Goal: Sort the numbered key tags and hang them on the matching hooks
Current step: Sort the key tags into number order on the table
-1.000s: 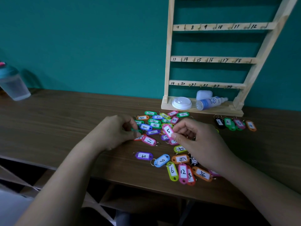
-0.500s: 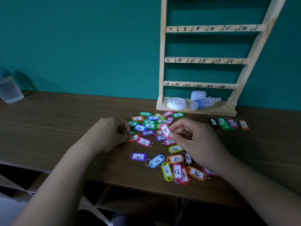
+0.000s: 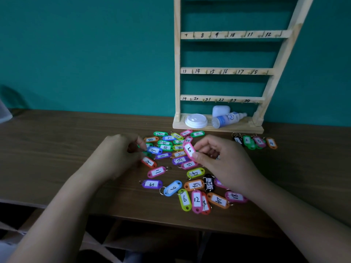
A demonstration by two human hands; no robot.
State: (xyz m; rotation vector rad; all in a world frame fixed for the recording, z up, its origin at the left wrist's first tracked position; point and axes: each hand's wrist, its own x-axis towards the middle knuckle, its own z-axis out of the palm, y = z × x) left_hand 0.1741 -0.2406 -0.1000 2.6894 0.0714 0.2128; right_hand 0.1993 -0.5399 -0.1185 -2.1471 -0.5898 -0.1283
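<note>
The left hand and right hand are bare, and the left forearm and right forearm are uncovered to the near edge. A silvery glint at the right fingers is too small to identify. The near left corner shows pale grey fabric.

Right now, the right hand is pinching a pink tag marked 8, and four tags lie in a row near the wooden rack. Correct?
Not quite. In the head view the pink tag pinched by the right hand reads 5, not 8. The four tags do lie in a row near the wooden rack.
</note>
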